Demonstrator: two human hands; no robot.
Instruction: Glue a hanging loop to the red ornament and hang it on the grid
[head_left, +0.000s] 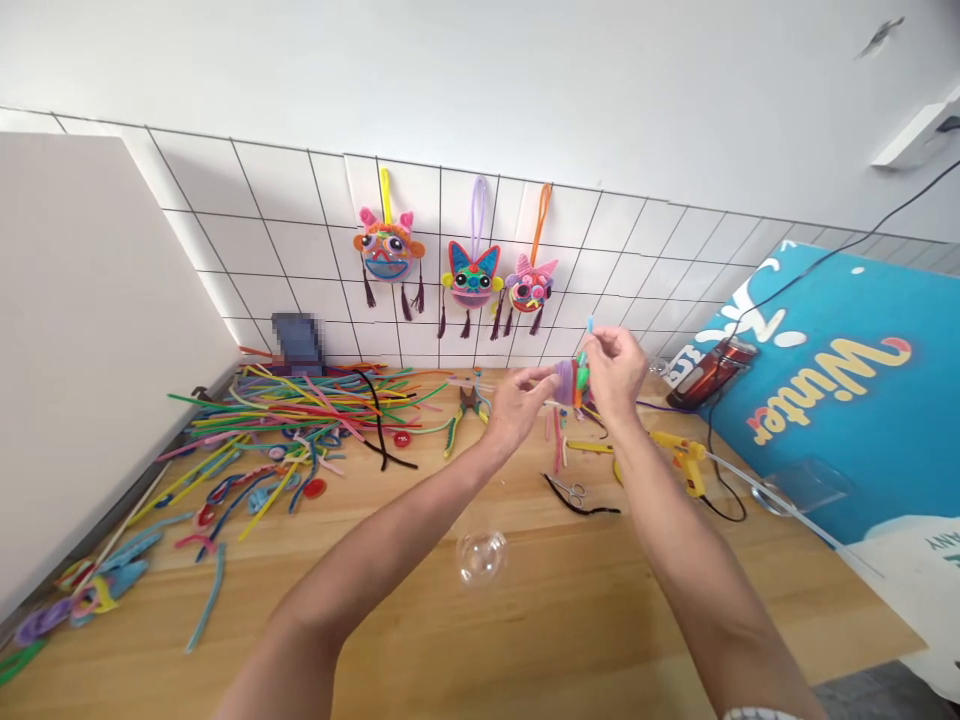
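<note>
Left fingers pinch colourful bundle, partly hidden; right fingers pinch blue strip, mostly hidden.

The craft piece is purple, red and green; the glue gun, yellow.

Person at wooden table, both hands up over the far half. Left hand grips multicolored craft piece, purple side; right hand at its green side, pinching light-blue pipe cleaner, tip sticking up. Clear plastic dome between forearms. Pliers near left hand, pipe cleaner pile farther left. Scissors beside black strip; yellow glue gun right of right forearm. Three tasseled face ornaments hang on gridded wall.
</note>
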